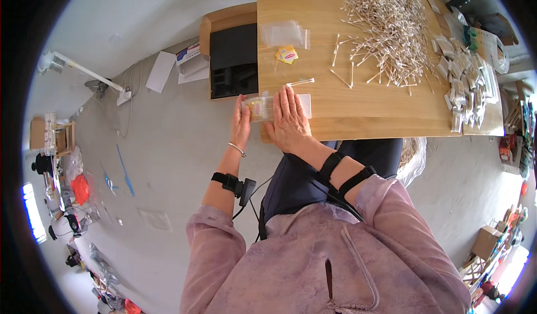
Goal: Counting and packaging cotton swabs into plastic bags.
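Observation:
A clear plastic bag of cotton swabs (260,108) with a yellow card inside lies across the table's left edge. My left hand (240,125) holds the bag's left end, its fingers upright along that end and the thumb against it. Flat over the bag's right part rests my right hand (291,118), fingers stretched out and close together. Part of the bag sticks out beyond this hand. Just past the right fingertips are a few loose cotton swabs (302,82).
The wooden table (358,109) bears a large heap of cotton swabs (391,28), filled small bags (467,84) at right, yellow cards (286,55) and flat clear bags (284,34). An open cardboard box (205,37) with black contents adjoins the table's left side.

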`<state>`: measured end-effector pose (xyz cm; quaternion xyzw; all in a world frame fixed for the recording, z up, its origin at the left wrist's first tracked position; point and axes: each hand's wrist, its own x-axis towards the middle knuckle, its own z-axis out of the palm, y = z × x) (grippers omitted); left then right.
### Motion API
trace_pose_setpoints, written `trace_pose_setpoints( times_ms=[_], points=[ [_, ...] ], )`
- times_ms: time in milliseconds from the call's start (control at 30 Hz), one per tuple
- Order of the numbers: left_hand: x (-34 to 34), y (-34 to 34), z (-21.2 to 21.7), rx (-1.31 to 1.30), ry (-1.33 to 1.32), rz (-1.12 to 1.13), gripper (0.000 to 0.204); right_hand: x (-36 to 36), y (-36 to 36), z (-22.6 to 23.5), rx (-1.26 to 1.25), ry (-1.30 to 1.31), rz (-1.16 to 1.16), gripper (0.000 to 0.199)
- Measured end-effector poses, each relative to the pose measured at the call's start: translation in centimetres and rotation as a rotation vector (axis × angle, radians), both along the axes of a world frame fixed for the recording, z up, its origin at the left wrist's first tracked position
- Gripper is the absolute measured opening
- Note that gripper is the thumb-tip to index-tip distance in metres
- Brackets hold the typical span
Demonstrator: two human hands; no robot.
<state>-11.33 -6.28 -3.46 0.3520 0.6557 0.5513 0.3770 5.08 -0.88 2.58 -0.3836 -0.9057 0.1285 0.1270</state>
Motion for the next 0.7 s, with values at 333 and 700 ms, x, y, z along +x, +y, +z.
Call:
trace_pose_setpoints(
  times_ms=[333, 700],
  points=[
    [-0.1, -0.2, 0.6, 0.128, -0.006, -0.061, 0.058, -1.3, -0.5, 0.2, -0.034, -0.051, -0.008, 0.08],
    [-0.3, 0.3, 1.7, 0.169, -0.224, -0.018, 0.084, -1.4, 1.5, -0.5, -0.466, 0.851, -0.123, 0.053]
  ],
)
